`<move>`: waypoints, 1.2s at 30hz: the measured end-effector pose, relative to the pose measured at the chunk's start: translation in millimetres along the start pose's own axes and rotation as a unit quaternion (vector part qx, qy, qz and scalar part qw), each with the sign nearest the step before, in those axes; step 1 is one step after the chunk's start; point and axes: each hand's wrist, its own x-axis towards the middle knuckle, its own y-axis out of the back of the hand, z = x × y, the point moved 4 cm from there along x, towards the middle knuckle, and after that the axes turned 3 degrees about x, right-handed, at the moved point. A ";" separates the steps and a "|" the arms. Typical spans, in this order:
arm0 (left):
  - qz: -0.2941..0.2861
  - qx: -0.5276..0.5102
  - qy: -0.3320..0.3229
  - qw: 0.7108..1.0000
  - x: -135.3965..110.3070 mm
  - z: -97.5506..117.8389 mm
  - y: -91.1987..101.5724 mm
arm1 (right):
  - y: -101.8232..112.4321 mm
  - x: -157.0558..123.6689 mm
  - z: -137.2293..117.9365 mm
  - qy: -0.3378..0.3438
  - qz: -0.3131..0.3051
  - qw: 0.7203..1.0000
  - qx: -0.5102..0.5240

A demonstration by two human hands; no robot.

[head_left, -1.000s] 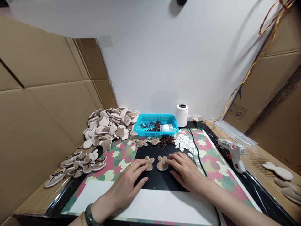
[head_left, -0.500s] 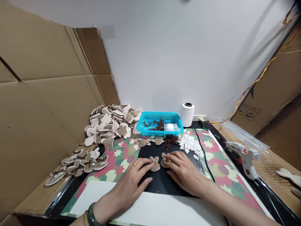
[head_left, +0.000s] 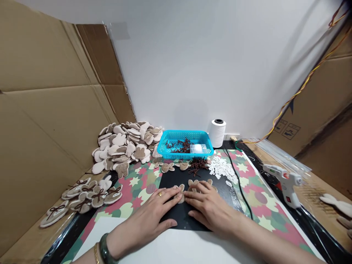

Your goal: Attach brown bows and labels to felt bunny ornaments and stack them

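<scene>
Hands [head_left: 210, 206] have moved closer together, partly hiding bunny-shaped pieces [head_left: 181, 199].

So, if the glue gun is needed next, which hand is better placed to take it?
Probably the right hand: the glue gun is on that side, nearer to it. The left hand is farther away and would have to reach past the right one.
</scene>
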 end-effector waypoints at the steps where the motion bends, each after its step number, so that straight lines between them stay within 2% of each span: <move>1: -0.003 0.001 0.007 1.000 -0.3 -0.2 -0.4 | -0.3 -3.7 3.5 -0.023 0.012 1.000 -0.002; 4: 0.009 -0.002 0.028 1.000 -1.4 -1.1 0.5 | -6.9 -16.3 14.2 -0.072 0.030 0.997 -0.025; 7: 0.025 -0.004 0.032 0.999 -2.8 -0.9 1.7 | -15.3 -24.5 21.3 -0.062 0.015 0.998 -0.017; 10: 0.031 -0.001 0.044 0.999 -4.7 0.0 0.8 | -13.6 -24.4 24.6 -0.049 0.013 0.999 -0.008; 13: 0.060 -0.009 0.049 0.997 -6.4 0.9 0.9 | -2.3 -15.6 19.8 -0.034 0.049 0.998 -0.010; 15: 0.106 -0.033 0.063 0.992 -6.1 -1.7 3.5 | 4.8 -4.9 14.0 -0.028 0.082 0.996 -0.002; 17: 0.157 -0.064 0.104 0.980 -3.5 -8.3 7.2 | 8.1 9.7 10.9 -0.042 0.106 0.993 0.007; 19: 0.181 -0.084 0.157 0.967 2.4 -15.8 8.8 | 7.0 27.2 12.0 -0.070 0.113 0.991 0.009; 21: 0.174 -0.089 0.195 0.961 11.3 -20.1 7.5 | 2.3 45.1 15.5 -0.083 0.089 0.992 0.010; 24: 0.150 -0.093 0.219 0.960 24.5 -19.3 3.1 | -6.2 64.1 21.0 -0.069 0.009 0.997 0.028; 26: 0.143 -0.095 0.223 0.960 30.2 -16.1 0.2 | -8.7 68.1 23.7 -0.061 -0.030 0.997 0.041; 28: 0.146 -0.112 0.225 0.957 32.8 -12.8 -2.3 | -8.1 66.0 26.1 -0.072 -0.032 0.994 0.069; 30: 0.159 -0.158 0.234 0.946 32.8 -10.6 -4.6 | -7.4 60.2 28.2 -0.099 -0.021 0.982 0.160; 31: 0.167 -0.191 0.241 0.937 32.1 -9.5 -5.5 | -6.9 56.7 28.8 -0.113 -0.013 0.967 0.229; 34: 0.195 -0.292 0.253 0.901 29.3 -3.3 -4.7 | -0.4 46.1 27.2 -0.132 0.029 0.900 0.414; 36: 0.211 -0.335 0.253 0.883 28.0 4.1 0.3 | 8.9 40.4 22.3 -0.122 0.050 0.885 0.447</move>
